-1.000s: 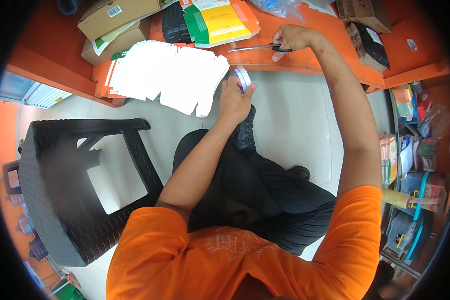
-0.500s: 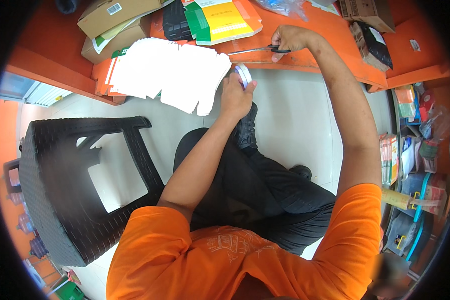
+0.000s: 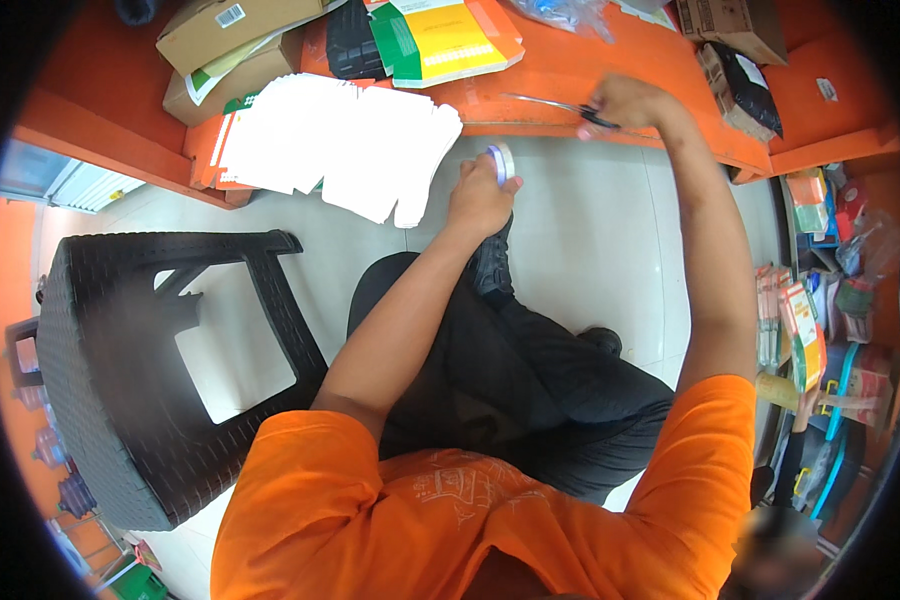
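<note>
My left hand (image 3: 478,196) grips a small roll of tape (image 3: 501,161), held up in front of the orange counter's edge (image 3: 530,125). My right hand (image 3: 625,103) rests on the counter, closed around the handles of a pair of scissors (image 3: 550,103) whose blades point left. A stack of flat white die-cut cardboard sheets (image 3: 340,145) overhangs the counter just left of my left hand. My black trousers and shoe (image 3: 490,270) show below the hands.
A dark woven plastic stool (image 3: 140,340) stands at my left on the pale tiled floor (image 3: 590,240). Brown cardboard boxes (image 3: 235,40), a green and yellow packet (image 3: 445,35) and a black bag (image 3: 740,85) lie on the counter. Shelves of packaged goods (image 3: 810,330) line the right.
The left hand has drifted slightly with the tape roll; the right hand stays on the scissors. Little else differs.
</note>
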Available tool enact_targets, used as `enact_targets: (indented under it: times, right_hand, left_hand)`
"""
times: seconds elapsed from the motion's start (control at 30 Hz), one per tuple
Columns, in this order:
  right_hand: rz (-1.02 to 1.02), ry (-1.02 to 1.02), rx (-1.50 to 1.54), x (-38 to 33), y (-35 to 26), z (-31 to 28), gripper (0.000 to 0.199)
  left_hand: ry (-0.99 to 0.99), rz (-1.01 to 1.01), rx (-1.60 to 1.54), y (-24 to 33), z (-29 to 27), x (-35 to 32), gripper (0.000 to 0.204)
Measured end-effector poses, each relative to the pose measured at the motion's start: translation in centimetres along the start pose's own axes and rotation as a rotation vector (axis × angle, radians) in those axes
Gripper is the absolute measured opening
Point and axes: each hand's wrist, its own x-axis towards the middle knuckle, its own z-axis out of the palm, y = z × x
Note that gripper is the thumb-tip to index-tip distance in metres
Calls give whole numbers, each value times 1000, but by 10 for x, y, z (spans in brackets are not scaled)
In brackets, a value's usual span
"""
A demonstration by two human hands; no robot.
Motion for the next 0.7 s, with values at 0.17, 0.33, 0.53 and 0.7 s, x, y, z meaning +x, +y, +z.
enact_targets:
  times: [0.17,0.33,0.53,0.7]
  right_hand:
    - [198,-112,70,-66,92,106,43]
    - [598,-79,258,-104,101,252,44]
    - [450,-54,92,-125,90,351,36]
    - [672,163,156,-120,61,338,32]
  left_hand:
    - [-178,135,136,24,27,-9,49]
    - [-455,285,463,23,76,-21,55]
    - [32,-22,-248,46,79,-6,77]
    - [365,-161,-1185,52,13,43,80]
